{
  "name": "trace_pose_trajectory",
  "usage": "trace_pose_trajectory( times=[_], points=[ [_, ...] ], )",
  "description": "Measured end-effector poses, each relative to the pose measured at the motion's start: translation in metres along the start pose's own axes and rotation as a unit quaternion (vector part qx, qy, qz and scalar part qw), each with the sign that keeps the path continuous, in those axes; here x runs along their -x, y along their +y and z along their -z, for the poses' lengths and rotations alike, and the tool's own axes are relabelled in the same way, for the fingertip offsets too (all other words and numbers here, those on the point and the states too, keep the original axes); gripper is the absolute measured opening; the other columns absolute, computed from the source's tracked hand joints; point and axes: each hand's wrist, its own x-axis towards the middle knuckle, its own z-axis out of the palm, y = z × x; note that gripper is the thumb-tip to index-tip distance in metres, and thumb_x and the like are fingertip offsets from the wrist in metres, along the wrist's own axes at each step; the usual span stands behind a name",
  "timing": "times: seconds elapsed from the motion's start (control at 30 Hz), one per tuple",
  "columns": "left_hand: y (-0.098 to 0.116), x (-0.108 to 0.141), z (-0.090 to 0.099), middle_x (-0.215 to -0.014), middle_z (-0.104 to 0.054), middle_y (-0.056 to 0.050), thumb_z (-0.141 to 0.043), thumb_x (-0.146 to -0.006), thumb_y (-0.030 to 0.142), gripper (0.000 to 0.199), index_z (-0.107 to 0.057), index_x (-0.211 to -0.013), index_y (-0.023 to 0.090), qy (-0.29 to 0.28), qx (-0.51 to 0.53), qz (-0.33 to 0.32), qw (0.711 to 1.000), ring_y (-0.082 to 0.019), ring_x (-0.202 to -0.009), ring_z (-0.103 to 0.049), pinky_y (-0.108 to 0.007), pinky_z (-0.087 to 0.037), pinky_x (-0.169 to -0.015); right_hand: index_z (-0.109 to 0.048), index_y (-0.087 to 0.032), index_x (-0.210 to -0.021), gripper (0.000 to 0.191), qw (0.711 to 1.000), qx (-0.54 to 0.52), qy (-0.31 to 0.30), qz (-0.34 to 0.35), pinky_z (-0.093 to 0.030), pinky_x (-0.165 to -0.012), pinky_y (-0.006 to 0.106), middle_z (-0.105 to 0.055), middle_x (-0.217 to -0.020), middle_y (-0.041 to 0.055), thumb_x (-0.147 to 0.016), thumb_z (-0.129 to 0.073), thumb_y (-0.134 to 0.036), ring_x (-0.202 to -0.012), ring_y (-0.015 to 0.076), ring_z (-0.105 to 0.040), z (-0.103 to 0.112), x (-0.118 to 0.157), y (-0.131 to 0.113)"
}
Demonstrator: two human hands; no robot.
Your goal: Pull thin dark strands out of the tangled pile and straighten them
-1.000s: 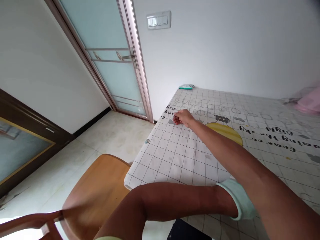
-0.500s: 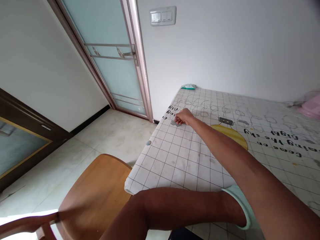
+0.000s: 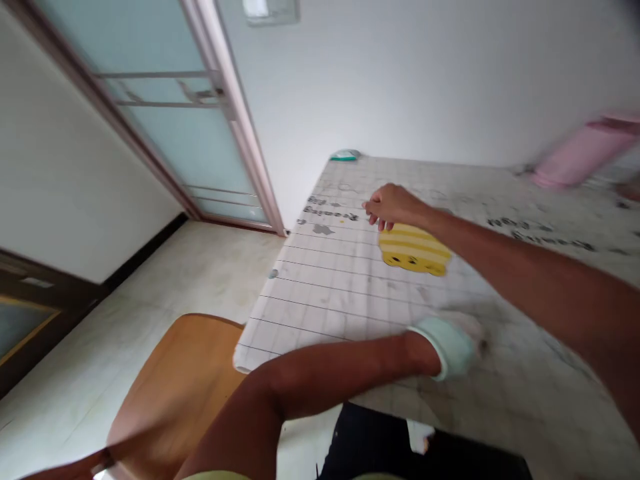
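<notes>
My left hand [image 3: 465, 343] is inside a pale mint-green mitt-like covering [image 3: 445, 340] with a thick cuff. It rests on the near side of the checked tablecloth [image 3: 320, 300]; the covering hides its fingers and motion smears its far end. Over the far part of the table, my right hand [image 3: 393, 205] is bare, thumb and forefinger drawn together and the other fingers curled down. Anything between the fingertips is too small to make out. Just below it, a yellow striped cartoon figure [image 3: 415, 250] is printed on the cloth.
A white and green packet [image 3: 345, 155] lies at the far left table corner against the wall. A pink container [image 3: 585, 150] lies at the back right. A wooden chair [image 3: 185, 387] stands by the table's left edge. Behind is a glass door [image 3: 185, 147].
My right hand has lifted off the cloth near the left edge and come right. My covered left hand has slid farther onto the table. The view has shifted right.
</notes>
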Motion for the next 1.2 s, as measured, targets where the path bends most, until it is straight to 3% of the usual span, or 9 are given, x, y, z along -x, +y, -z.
trace_pose_trajectory(
  times=[0.07, 0.2, 0.33, 0.47, 0.63, 0.73, 0.8, 0.97, 1.2],
  points=[
    [0.005, -0.003, -0.003, -0.106, -0.079, -0.015, -0.055, -0.096, 0.020, 0.029, -0.079, -0.109, 0.011, -0.040, 0.023, 0.078, 0.996, -0.026, -0.099, -0.074, -0.035, -0.060, -0.092, -0.071, -0.013, -0.086, 0.017, 0.999, 0.016, 0.045, 0.015, -0.052, -0.054, 0.029, -0.070, -0.070, 0.0086, -0.093, -0.080, -0.026, -0.064, 0.0213, -0.069, 0.066, 0.048, 0.032],
    [0.006, -0.004, -0.005, -0.120, -0.077, -0.010, -0.050, -0.100, 0.025, 0.034, -0.076, -0.121, 0.018, 0.052, 0.050, 0.161, 0.984, -0.025, -0.115, -0.069, -0.036, -0.053, -0.107, -0.074, -0.014, -0.084, 0.015, 0.987, 0.079, 0.135, -0.036, -0.049, -0.061, 0.026, -0.068, -0.070, 0.0053, -0.092, -0.080, -0.025, -0.073, 0.0201, -0.070, 0.184, 0.177, 0.089],
    [0.008, 0.000, -0.003, -0.128, -0.076, -0.006, -0.049, -0.101, 0.023, 0.036, -0.076, -0.125, 0.022, 0.102, 0.067, 0.196, 0.973, -0.022, -0.123, -0.067, -0.032, -0.047, -0.115, -0.074, -0.012, -0.081, 0.016, 0.967, 0.154, 0.158, -0.126, -0.044, -0.061, 0.027, -0.072, -0.068, 0.0073, -0.093, -0.075, -0.021, -0.058, 0.0131, -0.062, 0.239, 0.295, 0.150],
    [0.012, 0.000, -0.002, -0.130, -0.076, -0.002, -0.049, -0.102, 0.025, 0.036, -0.076, -0.124, 0.023, 0.123, 0.063, 0.246, 0.959, -0.021, -0.125, -0.067, -0.032, -0.046, -0.117, -0.071, -0.012, -0.077, 0.019, 0.942, 0.244, 0.130, -0.191, -0.038, -0.062, 0.027, -0.075, -0.073, 0.0094, -0.093, -0.063, -0.008, -0.059, 0.0121, -0.060, 0.248, 0.357, 0.217],
    [0.012, -0.002, 0.000, -0.129, -0.076, -0.001, -0.049, -0.102, 0.028, 0.035, -0.077, -0.121, 0.022, 0.123, 0.042, 0.260, 0.957, -0.021, -0.124, -0.068, -0.031, -0.047, -0.115, -0.070, -0.015, -0.072, 0.015, 0.896, 0.386, 0.137, -0.174, -0.031, -0.064, 0.028, -0.076, -0.086, 0.0107, -0.086, -0.066, -0.009, -0.079, 0.0196, -0.062, 0.256, 0.367, 0.262],
    [0.013, -0.003, 0.000, -0.127, -0.077, 0.000, -0.050, -0.101, 0.029, 0.034, -0.078, -0.119, 0.024, 0.125, 0.018, 0.272, 0.954, -0.022, -0.122, -0.069, -0.032, -0.048, -0.114, -0.074, -0.016, -0.081, 0.013, 0.870, 0.421, 0.160, -0.198, -0.031, -0.064, 0.029, -0.076, -0.094, 0.0120, -0.087, -0.063, -0.013, -0.083, 0.0224, -0.063, 0.267, 0.360, 0.271],
    [0.015, -0.003, -0.001, -0.125, -0.078, 0.000, -0.050, -0.100, 0.030, 0.033, -0.078, -0.118, 0.024, 0.126, 0.008, 0.280, 0.952, -0.022, -0.121, -0.070, -0.032, -0.049, -0.113, -0.074, -0.016, -0.082, 0.014, 0.881, 0.401, 0.171, -0.183, -0.033, -0.065, 0.030, -0.076, -0.093, 0.0116, -0.088, -0.062, -0.013, -0.084, 0.0228, -0.062, 0.267, 0.357, 0.274],
    [0.019, -0.004, -0.002, -0.125, -0.078, 0.000, -0.049, -0.100, 0.032, 0.034, -0.078, -0.117, 0.024, 0.133, -0.006, 0.290, 0.948, -0.022, -0.121, -0.069, -0.031, -0.049, -0.113, -0.069, -0.019, -0.081, 0.016, 0.935, 0.345, 0.083, -0.005, -0.035, -0.071, 0.030, -0.070, -0.084, 0.0054, -0.092, -0.058, -0.013, -0.079, 0.0192, -0.059, 0.228, 0.363, 0.269],
    [0.020, -0.005, -0.002, -0.124, -0.078, 0.000, -0.050, -0.100, 0.031, 0.034, -0.079, -0.116, 0.026, 0.132, -0.029, 0.295, 0.946, -0.022, -0.119, -0.070, -0.031, -0.051, -0.112, -0.067, -0.016, -0.096, 0.014, 0.904, 0.423, 0.051, 0.045, -0.033, -0.068, 0.033, -0.064, -0.105, 0.0126, -0.097, -0.054, -0.013, -0.083, 0.0214, -0.057, 0.195, 0.366, 0.255]
  ],
)
